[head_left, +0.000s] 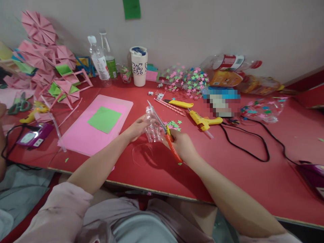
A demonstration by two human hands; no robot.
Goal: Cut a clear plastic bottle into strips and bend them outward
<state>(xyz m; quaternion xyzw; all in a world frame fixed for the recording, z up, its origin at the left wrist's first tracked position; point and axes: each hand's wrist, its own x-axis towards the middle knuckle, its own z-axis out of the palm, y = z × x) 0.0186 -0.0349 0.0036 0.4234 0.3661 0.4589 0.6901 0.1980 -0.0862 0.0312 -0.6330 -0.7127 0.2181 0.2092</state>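
Note:
Fingers of my left hand [139, 127] wrap the side of a cut piece of clear plastic bottle [152, 130], which is held a little above the red table. In my right hand [182, 145] are scissors [172, 148] with orange and yellow handles. Their metal blades point up and away, along the right side of the bottle piece; whether they touch it I cannot tell. A thin clear plastic strip [141, 158] lies on the table below the bottle piece. Small green paper stars [177, 125] lie just behind the scissors.
Pink sheets [78, 131] with a green square [105, 119] lie left. A yellow hot glue gun [202, 119], its black cord [253, 156] and a yellow cutter knife [181, 103] lie right. Bottles [100, 62] and a white cup [139, 69] stand along the wall. Another person sits at far left.

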